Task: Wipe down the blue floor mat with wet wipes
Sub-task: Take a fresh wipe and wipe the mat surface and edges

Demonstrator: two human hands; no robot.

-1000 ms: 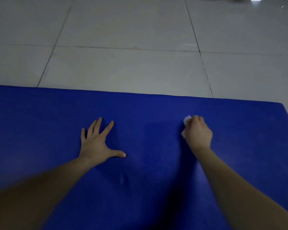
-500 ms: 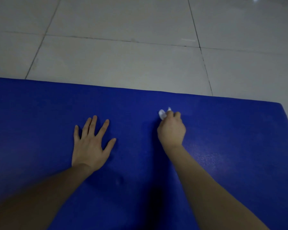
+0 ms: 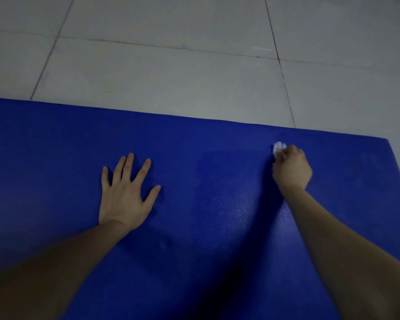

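Blue floor mat (image 3: pixel 206 172) lies flat on a pale tiled floor (image 3: pixel 159 77) and fills the lower part of the head view. Its far edge runs across the picture from left to right, and its far right corner shows at the right edge. A small white wet wipe (image 3: pixel 278 147), bunched up, sits on the mat near that far edge, toward the right corner. The right hand (image 3: pixel 291 169) grips it: the fingers are curled into a loose fist round the wipe, knuckles up, and only a crumpled tip of the wipe pokes out beyond them, touching the mat. The left hand (image 3: pixel 125 195) rests palm down on the mat, well apart from the right hand and closer to the person. Its fingers (image 3: pixel 146 168) are straight and spread wide, thumb out to the right, holding nothing. Both bare forearms reach in from the bottom corners. A faint wet sheen (image 3: pixel 240 213) glints on the mat's grainy surface just left of the right forearm. Dark grout lines cross the floor beyond the mat. The light is dim.
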